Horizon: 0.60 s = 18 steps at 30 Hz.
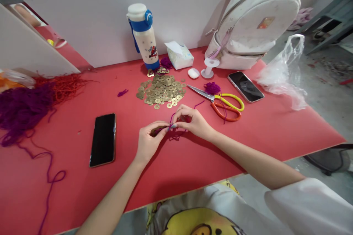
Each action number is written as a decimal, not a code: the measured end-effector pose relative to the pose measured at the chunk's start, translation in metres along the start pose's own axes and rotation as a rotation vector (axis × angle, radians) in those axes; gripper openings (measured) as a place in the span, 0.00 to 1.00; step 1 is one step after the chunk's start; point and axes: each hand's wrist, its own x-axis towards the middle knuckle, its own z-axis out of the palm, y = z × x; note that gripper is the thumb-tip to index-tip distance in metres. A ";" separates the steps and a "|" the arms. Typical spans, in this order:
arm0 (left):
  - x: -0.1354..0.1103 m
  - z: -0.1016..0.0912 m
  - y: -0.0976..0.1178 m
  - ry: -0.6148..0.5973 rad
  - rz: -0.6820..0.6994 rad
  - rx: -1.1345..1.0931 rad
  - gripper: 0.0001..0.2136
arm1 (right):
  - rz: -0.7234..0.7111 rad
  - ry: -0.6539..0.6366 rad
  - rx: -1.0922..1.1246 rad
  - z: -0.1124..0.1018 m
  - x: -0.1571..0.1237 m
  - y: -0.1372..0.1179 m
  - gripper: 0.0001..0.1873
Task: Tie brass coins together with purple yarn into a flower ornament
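My left hand [151,137] and my right hand [191,121] meet over the red table, thumbs and forefingers pinched together on a purple cord [176,138]. Under the left fingers a brassy edge shows, perhaps a coin, mostly hidden. One cord end sticks up past the right fingertips, and loops hang below. Just beyond my hands lies a heap of brass coins with holes [164,90]. To the right of it are scissors [223,102] with one yellow and one orange handle, and a small ball of purple cord [212,88].
A black phone [103,140] lies left of my hands, another phone [246,86] at right. Purple yarn [24,106] and red strands [64,86] pile up far left. A bottle [143,36], tissue pack [180,55], white spool [209,68], backpack [253,25] and plastic bag [286,73] stand behind.
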 end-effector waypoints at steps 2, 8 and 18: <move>0.000 0.000 -0.001 0.006 -0.002 -0.009 0.04 | 0.027 0.009 0.027 0.000 0.000 0.000 0.06; 0.000 -0.002 -0.004 0.034 -0.014 -0.001 0.04 | 0.027 0.044 0.028 0.002 -0.001 0.000 0.07; 0.000 0.000 -0.001 0.021 -0.028 -0.012 0.05 | 0.234 -0.245 0.380 -0.001 -0.003 -0.009 0.16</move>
